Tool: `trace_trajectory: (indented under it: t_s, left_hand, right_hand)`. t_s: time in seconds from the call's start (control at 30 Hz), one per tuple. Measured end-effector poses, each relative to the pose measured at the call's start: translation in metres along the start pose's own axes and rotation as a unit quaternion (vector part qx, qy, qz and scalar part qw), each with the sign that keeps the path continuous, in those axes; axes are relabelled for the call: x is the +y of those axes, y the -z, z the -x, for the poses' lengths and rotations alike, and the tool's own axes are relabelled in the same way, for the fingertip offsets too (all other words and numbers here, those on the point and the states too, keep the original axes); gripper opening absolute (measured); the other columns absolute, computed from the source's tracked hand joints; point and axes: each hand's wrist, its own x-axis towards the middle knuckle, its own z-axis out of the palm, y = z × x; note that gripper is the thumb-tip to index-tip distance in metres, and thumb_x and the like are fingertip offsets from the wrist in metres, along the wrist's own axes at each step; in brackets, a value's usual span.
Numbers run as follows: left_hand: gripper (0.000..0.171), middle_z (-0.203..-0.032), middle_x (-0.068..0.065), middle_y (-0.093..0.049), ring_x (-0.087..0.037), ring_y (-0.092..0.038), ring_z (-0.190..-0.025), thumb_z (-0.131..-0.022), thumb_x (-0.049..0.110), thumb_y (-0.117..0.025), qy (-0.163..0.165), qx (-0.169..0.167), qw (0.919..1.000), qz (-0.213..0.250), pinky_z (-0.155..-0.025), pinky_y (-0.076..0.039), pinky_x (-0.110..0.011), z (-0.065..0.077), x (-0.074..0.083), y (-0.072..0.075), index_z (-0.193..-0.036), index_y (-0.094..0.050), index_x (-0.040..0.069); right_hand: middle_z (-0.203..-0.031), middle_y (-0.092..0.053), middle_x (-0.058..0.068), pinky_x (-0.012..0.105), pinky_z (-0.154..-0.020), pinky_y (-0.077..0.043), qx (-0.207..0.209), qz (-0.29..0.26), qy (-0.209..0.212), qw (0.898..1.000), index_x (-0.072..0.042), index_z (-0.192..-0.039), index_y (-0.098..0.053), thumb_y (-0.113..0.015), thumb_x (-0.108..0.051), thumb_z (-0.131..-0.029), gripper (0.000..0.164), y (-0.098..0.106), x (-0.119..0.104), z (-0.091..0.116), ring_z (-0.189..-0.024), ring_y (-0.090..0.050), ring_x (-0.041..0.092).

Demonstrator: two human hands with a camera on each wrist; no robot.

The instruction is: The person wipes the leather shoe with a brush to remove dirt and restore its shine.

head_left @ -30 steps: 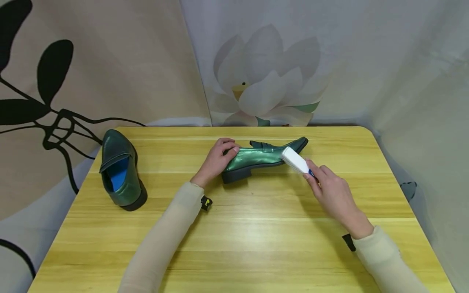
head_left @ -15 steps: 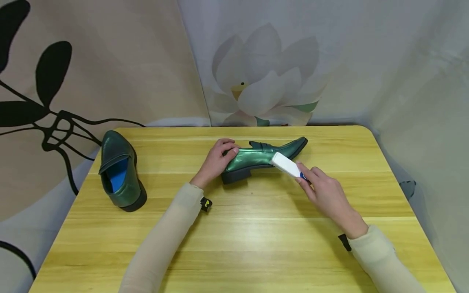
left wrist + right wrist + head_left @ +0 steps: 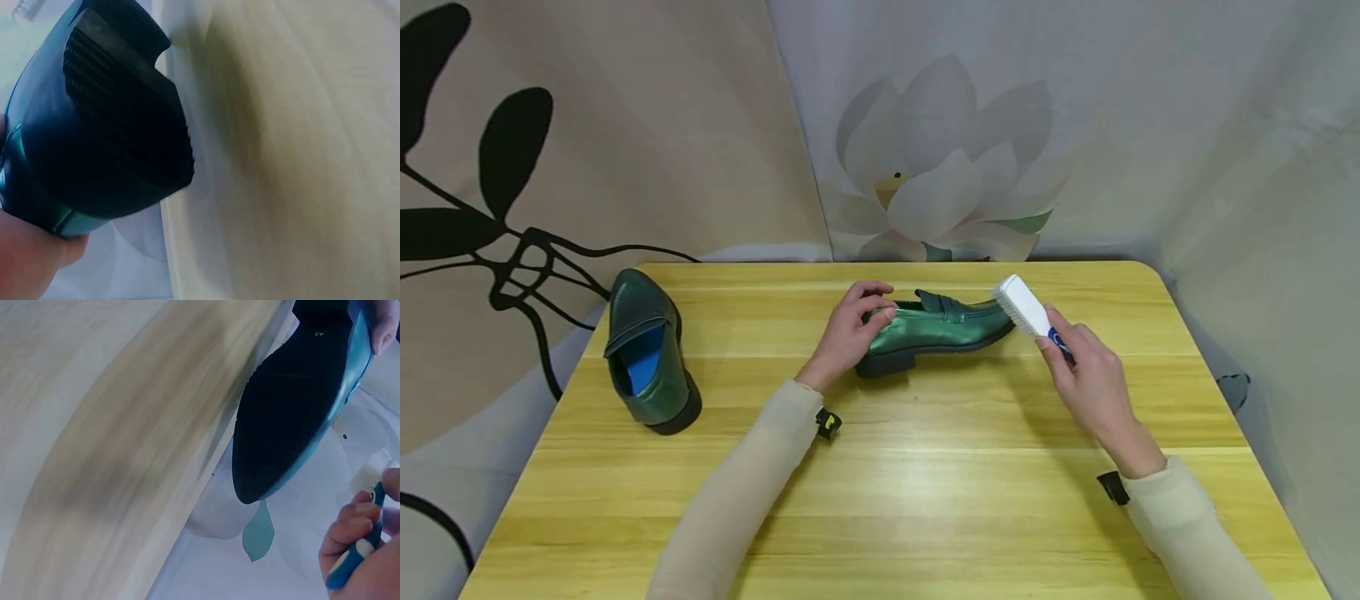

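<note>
**Grip at one end only: twisting looks the main risk**

The left hand [image 3: 852, 332] grips the green loafer [image 3: 943, 331] round its heel end, apparently clear of the desk [image 3: 910, 508], toe pointing right. The right hand [image 3: 1092, 377] holds the white-headed brush [image 3: 1024, 303] by its blue handle, bristles by the toe; contact cannot be told. With nothing propping the toe, a hard stroke could lever the loafer round in the left hand and drop it. A tilted brush might scuff the glossy upper with its hard rim. The other loafer [image 3: 658, 392] stands well apart, so knocking it seems unlikely.
</note>
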Motion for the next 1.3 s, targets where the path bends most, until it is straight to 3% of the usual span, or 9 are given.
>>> trace_trajectory:
  t_s: [0.2, 0.37, 0.57, 0.77, 1.3]
  left_hand:
    - [0.019, -0.136, -0.011, -0.056, -0.029, -0.047, -0.129, -0.105, 0.016, -0.064, -0.049, 0.026, 0.9971, -0.052, -0.098, -0.044, -0.045, -0.009, 0.005, -0.007, -0.108, -0.077, 0.003]
    - [0.017, -0.134, -0.013, -0.057, -0.032, -0.045, -0.128, -0.103, 0.015, -0.066, -0.072, 0.042, 0.9916, -0.099, -0.104, -0.040, -0.047, -0.011, 0.001, -0.007, -0.106, -0.079, 0.004]
    - [0.017, -0.139, -0.014, -0.054, -0.032, -0.043, -0.133, -0.102, 0.016, -0.068, -0.089, -0.005, 0.9861, -0.140, -0.112, -0.036, -0.048, -0.006, -0.003, -0.001, -0.109, -0.079, 0.006]
    - [0.019, -0.147, -0.013, -0.049, -0.033, -0.040, -0.140, -0.102, 0.018, -0.067, -0.080, -0.054, 0.9817, -0.164, -0.116, -0.035, -0.048, -0.003, -0.007, 0.004, -0.112, -0.079, 0.006]
    - [0.019, -0.153, -0.014, -0.044, -0.033, -0.036, -0.143, -0.101, 0.020, -0.069, -0.078, -0.117, 0.9704, -0.196, -0.120, -0.030, -0.047, 0.000, -0.006, 0.014, -0.112, -0.079, 0.009]
  right_hand:
    - [-0.084, -0.061, 0.019, 0.033, -0.052, -0.037, 0.010, -0.003, -0.007, 1.000, 0.000, -0.144, -0.059, -0.071, -0.005, -0.097, 0.049, 0.001, 0.003, -0.001, -0.062, -0.047, 0.022]
    - [-0.085, -0.062, 0.019, 0.032, -0.051, -0.036, 0.007, -0.003, -0.010, 1.000, 0.000, -0.144, -0.059, -0.069, -0.008, -0.099, 0.047, 0.000, 0.003, -0.001, -0.062, -0.048, 0.023]
    - [-0.085, -0.062, 0.019, 0.033, -0.052, -0.036, 0.003, -0.002, -0.020, 1.000, -0.002, -0.145, -0.059, -0.067, -0.012, -0.102, 0.046, 0.000, 0.003, -0.002, -0.063, -0.048, 0.024]
    - [-0.085, -0.063, 0.017, 0.033, -0.053, -0.036, -0.014, -0.006, -0.025, 1.000, -0.003, -0.146, -0.058, -0.068, -0.013, -0.101, 0.047, -0.003, 0.001, -0.003, -0.064, -0.048, 0.023]
    - [-0.093, -0.067, 0.018, 0.033, -0.055, -0.038, -0.043, -0.011, -0.041, 0.998, -0.005, -0.148, -0.056, -0.068, -0.013, -0.101, 0.049, -0.009, -0.006, -0.003, -0.067, -0.052, 0.024]
